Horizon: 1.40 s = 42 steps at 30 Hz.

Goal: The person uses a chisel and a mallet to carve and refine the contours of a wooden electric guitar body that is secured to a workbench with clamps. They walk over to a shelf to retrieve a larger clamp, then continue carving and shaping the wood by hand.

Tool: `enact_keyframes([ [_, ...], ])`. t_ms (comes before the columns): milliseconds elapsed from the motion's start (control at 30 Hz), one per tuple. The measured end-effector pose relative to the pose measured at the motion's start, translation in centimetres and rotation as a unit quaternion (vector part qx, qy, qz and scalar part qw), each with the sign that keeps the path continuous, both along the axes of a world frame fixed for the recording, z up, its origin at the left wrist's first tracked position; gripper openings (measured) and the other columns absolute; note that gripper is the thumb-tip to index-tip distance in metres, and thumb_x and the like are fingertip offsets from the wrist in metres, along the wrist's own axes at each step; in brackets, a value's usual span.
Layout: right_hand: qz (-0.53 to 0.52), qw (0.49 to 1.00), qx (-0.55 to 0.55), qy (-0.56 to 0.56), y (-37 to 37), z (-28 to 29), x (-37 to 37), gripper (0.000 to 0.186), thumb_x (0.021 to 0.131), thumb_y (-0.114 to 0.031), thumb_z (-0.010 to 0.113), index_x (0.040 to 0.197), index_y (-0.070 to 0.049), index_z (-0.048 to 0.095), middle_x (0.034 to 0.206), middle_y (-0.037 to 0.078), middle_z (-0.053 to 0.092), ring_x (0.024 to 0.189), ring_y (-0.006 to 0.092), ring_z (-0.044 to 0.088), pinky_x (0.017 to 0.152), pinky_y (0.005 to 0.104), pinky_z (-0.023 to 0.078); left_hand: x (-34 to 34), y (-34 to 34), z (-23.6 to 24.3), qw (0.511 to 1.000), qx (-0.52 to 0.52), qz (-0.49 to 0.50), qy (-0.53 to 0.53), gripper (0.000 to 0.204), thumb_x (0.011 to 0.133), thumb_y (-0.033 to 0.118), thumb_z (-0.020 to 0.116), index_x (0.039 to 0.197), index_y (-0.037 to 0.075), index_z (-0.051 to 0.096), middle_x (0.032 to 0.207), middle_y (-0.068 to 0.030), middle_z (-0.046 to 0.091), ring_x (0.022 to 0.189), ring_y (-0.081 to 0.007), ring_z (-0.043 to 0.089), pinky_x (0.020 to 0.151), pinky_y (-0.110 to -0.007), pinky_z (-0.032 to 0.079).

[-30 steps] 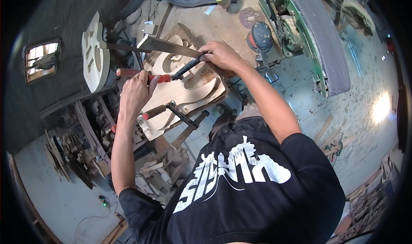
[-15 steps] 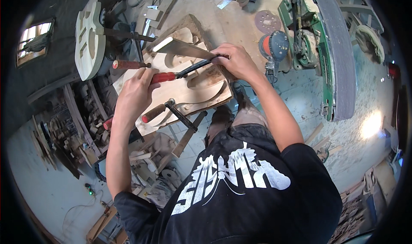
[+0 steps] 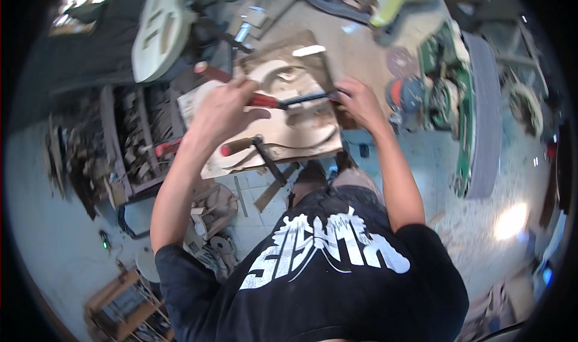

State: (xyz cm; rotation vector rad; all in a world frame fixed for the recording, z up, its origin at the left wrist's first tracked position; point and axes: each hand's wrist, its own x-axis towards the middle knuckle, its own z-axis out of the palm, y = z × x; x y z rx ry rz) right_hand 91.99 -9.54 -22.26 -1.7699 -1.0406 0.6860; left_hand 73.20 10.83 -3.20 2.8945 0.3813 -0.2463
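My left hand point(image 3: 221, 107) is around the butt of a red-handled tool point(image 3: 264, 100), its thumb sticking out below the handle. The tool's straight dark shaft runs to the right, where the closed fingers of my right hand point(image 3: 360, 101) grip its far end. A flat wooden strip point(image 3: 322, 65) with a bright pale end rises from near my right hand; blur hides whether I hold it. Beneath the tool lies a pale, curved, guitar-body-shaped wood piece point(image 3: 301, 134) on a board. A red-ended clamp point(image 3: 259, 146) grips the near edge, and another red handle point(image 3: 211, 71) stands beyond my left hand.
A pale guitar body point(image 3: 162, 32) stands at the upper left; a yellow-green one point(image 3: 404, 2) lies at the far side. On the right are an orange-and-dark sander point(image 3: 406, 93) and a green belt sander point(image 3: 478, 113). Wood scraps point(image 3: 99, 143) crowd a rack at left.
My view has shifted, so the bench sits further right in it. The wooden strip, which pointed left, now points away from me. My left thumb has spread outward from the handle.
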Motion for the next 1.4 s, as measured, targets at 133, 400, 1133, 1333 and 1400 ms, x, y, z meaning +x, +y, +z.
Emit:
enact_keyframes([
  [133,0.008,0.999,0.021,-0.035,-0.4,-0.7,0.6,0.026,0.088,-0.009,0.061,0.11,0.002,0.069,0.102,0.019,0.067,0.099,0.0356,0.065,0.089,0.0395,0.05,-1.0,0.1,-0.5,0.999,-0.029,-0.027,0.027,0.032,0.081,-0.001,0.062,0.112,0.006,0.062,0.103,-0.0151,0.062,0.096,-0.0357,0.067,0.081,-0.046,0.054],
  [400,-0.003,0.998,-0.01,-0.065,-0.4,-2.2,0.9,0.016,0.086,-0.003,0.059,0.097,0.003,0.069,0.089,0.02,0.066,0.08,0.0301,0.065,0.075,0.0389,0.05,-0.8,-0.4,-2.4,0.999,0.02,-0.008,-0.028,0.02,0.086,0.022,0.068,0.083,0.002,0.07,0.08,-0.0182,0.072,0.077,-0.0354,0.073,0.071,-0.044,0.058],
  [1133,-0.024,0.999,-0.03,0.019,0.1,0.6,-0.6,0.023,0.085,-0.015,0.071,0.106,-0.006,0.075,0.083,0.013,0.071,0.074,0.0241,0.065,0.071,0.036,0.049,0.1,1.8,-0.9,0.995,0.068,-0.064,-0.032,0.039,0.102,0.028,0.052,0.078,0.0,0.063,0.073,-0.0184,0.068,0.067,-0.0403,0.069,0.066,-0.048,0.055],
  [1333,-0.037,0.998,-0.041,0.005,0.1,0.9,-0.3,0.024,0.085,-0.015,0.072,0.106,-0.004,0.074,0.083,0.014,0.07,0.074,0.0243,0.064,0.072,0.0356,0.049,0.2,0.2,0.6,0.995,-0.034,-0.092,-0.027,0.017,0.094,0.017,0.063,0.095,0.0,0.064,0.104,-0.0173,0.068,0.092,-0.0361,0.069,0.078,-0.043,0.055],
  [1400,-0.029,0.998,-0.052,0.011,0.1,1.4,-0.6,0.024,0.085,-0.014,0.072,0.106,-0.004,0.074,0.083,0.014,0.07,0.074,0.0241,0.064,0.072,0.0354,0.049,-0.6,0.2,0.1,0.997,-0.036,-0.069,0.006,0.017,0.088,0.01,0.068,0.101,0.0,0.062,0.116,-0.0176,0.064,0.103,-0.0352,0.066,0.085,-0.043,0.053],
])
